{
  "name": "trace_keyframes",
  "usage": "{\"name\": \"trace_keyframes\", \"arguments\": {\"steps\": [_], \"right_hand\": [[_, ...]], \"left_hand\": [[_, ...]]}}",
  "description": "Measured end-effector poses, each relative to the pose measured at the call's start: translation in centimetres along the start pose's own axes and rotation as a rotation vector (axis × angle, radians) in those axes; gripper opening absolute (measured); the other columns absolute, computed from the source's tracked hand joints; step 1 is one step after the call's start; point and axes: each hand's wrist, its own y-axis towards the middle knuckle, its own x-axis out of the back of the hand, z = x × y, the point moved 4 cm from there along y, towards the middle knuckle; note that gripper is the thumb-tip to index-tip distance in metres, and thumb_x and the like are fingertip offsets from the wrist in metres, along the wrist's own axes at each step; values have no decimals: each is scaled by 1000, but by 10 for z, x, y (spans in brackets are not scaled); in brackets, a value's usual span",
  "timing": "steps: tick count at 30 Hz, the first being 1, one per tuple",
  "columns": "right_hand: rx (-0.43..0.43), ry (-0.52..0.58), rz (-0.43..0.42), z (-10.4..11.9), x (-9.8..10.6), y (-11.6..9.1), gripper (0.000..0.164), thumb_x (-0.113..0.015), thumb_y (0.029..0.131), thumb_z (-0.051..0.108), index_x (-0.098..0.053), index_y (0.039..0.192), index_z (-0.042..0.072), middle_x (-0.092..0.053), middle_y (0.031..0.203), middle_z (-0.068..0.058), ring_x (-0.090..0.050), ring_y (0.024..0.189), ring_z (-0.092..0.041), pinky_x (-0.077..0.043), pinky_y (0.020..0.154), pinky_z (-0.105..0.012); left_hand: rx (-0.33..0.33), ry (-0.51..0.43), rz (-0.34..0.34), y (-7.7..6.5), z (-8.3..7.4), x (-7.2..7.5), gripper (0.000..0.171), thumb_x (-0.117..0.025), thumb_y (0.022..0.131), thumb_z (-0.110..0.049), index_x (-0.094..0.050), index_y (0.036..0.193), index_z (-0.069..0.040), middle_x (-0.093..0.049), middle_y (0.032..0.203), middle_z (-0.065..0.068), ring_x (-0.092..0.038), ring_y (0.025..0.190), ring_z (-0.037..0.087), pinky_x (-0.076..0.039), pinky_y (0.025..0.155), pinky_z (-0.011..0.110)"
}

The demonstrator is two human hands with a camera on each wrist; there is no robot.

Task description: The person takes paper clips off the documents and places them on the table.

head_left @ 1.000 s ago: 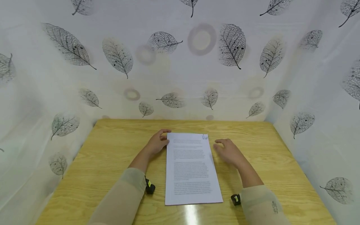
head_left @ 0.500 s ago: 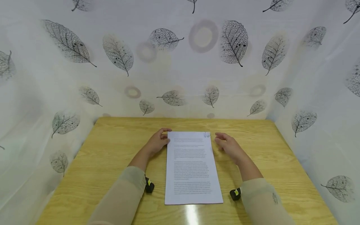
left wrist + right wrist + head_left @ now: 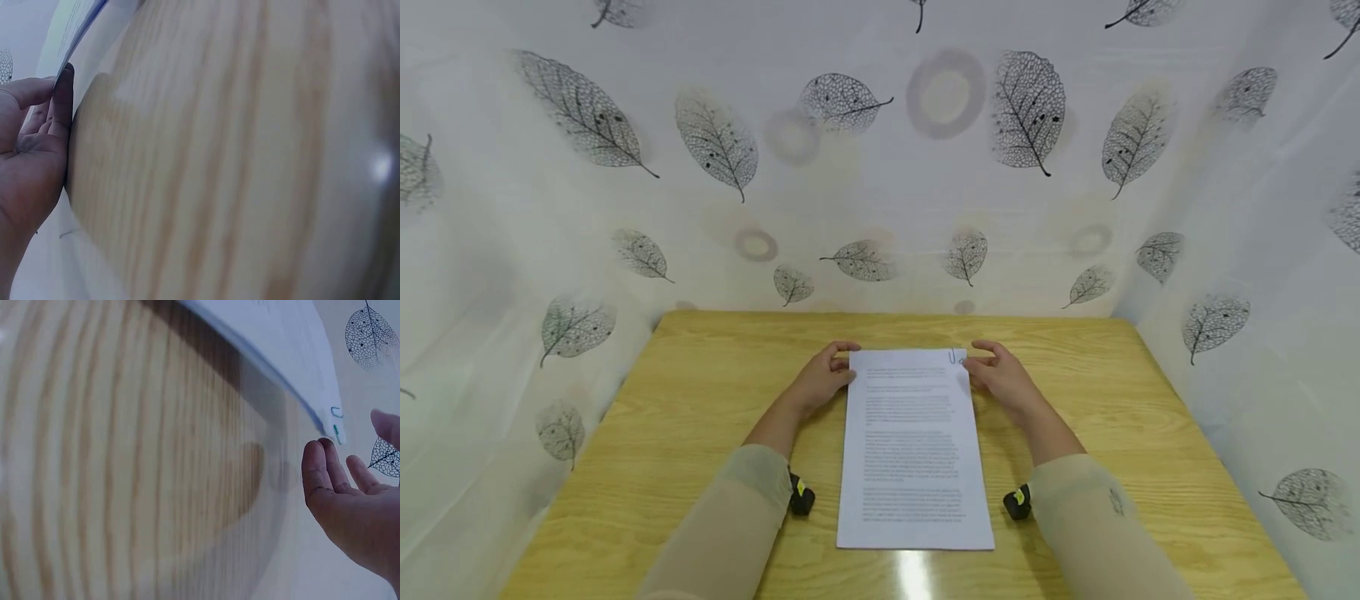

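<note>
The right hand (image 3: 1011,387) had moved in beside the paper clips (image 3: 337,412) on the far right corner of the printed paper stack (image 3: 910,458), fingers loosely extended; the left hand (image 3: 818,385) pinched its left edge, so both now flanked it, midway between the side edges of the wooden table (image 3: 715,358).

The right hand (image 3: 1011,390) has come up to the far right corner of the paper (image 3: 910,450).

A second ago it hung beside the right edge, and half a second ago there was still a gap; now, in the head view, its thumb (image 3: 977,366) overlaps that edge, next to the paper clips (image 3: 952,357). The right sleeve (image 3: 1093,508) and the black box (image 3: 1017,502) at that wrist have moved forward and inward. The paper's far right corner has shifted outward, and its far edge, slanting down rightward before, now runs nearly level.
</note>
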Motion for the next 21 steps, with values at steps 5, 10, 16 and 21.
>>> {"name": "trace_keyframes", "arguments": {"steps": [5,10,16,21], "right_hand": [[-51,73,-56,-2,-3,5,56,-64,110,21,-42,159,8,-65,144,-20,-71,115,-24,-56,104,-34],[-70,150,-104,-6,-6,10,43,-68,106,14,-50,145,7,-76,117,-6,-70,95,-15,-56,85,-25],[-76,115,-145,-9,-9,14,33,-67,106,15,-54,136,8,-71,109,-4,-64,89,-15,-52,82,-26],[-81,80,-157,-11,-11,16,27,-66,106,12,-53,130,8,-68,102,-2,-61,85,-15,-51,80,-28]], "left_hand": [[1,-11,-7,0,1,0,48,-61,106,1,-55,151,-17,-70,131,18,-68,112,23,-55,96,28],[4,-7,-6,0,0,-1,48,-60,107,1,-55,151,-17,-70,132,18,-67,112,22,-54,95,28],[15,-11,-11,0,-2,-1,48,-60,107,1,-55,151,-17,-70,133,18,-67,114,23,-54,97,28],[19,-14,-8,1,0,-2,48,-60,107,1,-55,151,-18,-70,134,18,-67,115,23,-54,98,28]]}}
